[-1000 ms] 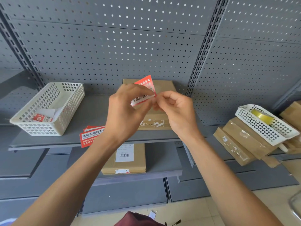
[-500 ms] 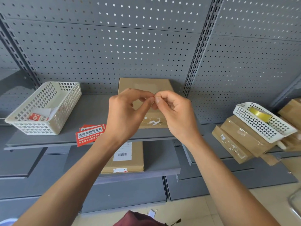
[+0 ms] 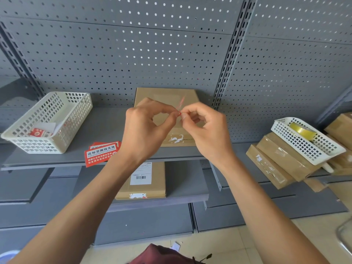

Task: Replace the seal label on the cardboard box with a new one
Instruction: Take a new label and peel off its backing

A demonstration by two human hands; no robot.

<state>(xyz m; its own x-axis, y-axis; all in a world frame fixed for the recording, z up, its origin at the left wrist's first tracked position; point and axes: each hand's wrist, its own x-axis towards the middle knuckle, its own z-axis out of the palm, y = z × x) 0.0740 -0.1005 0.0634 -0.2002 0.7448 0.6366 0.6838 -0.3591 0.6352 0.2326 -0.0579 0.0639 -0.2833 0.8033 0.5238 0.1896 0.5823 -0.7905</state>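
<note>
Seal label (image 3: 180, 108) between pinching hands (image 3: 179, 126), print unreadable

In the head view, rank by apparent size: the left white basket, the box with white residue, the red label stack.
1. White plastic mesh basket on the left
2. Brown cardboard box, partly hidden by the hands, so possibly larger
3. Red printed label stack

Both arms reach forward; left hand (image 3: 146, 128) and right hand (image 3: 206, 130) meet fingertip to fingertip, both pinching, wrists apart.
</note>
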